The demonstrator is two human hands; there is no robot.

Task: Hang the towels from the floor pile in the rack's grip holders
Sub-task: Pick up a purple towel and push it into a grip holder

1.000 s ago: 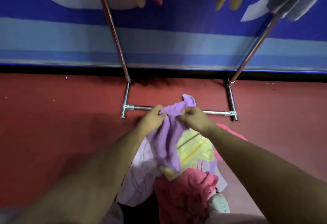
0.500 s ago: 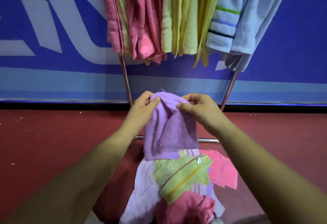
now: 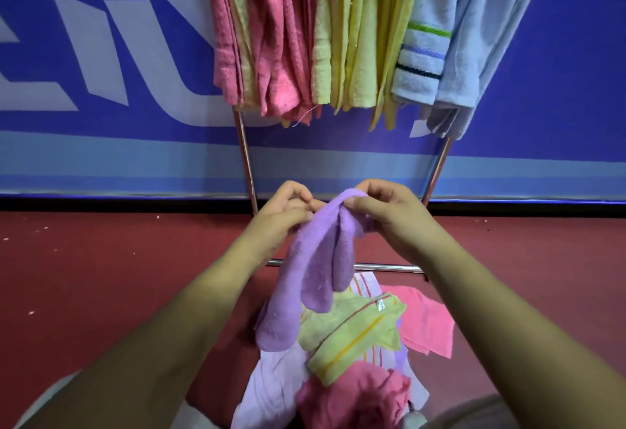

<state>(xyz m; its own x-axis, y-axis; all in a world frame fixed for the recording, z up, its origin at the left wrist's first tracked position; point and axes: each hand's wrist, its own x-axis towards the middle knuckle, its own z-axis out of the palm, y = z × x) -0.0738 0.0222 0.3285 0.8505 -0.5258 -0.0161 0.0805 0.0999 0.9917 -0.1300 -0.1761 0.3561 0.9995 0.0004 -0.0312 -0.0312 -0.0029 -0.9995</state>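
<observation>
My left hand (image 3: pixel 288 211) and right hand (image 3: pixel 382 215) pinch the purple towel (image 3: pixel 318 266) top, long axis hanging down; rack (image 3: pixel 245 157) holders above, out of frame.

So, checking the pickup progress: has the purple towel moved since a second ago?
Yes. The purple towel has gone up: its gripped top was level with the rack's bottom bar, now it is well above that bar.
</observation>
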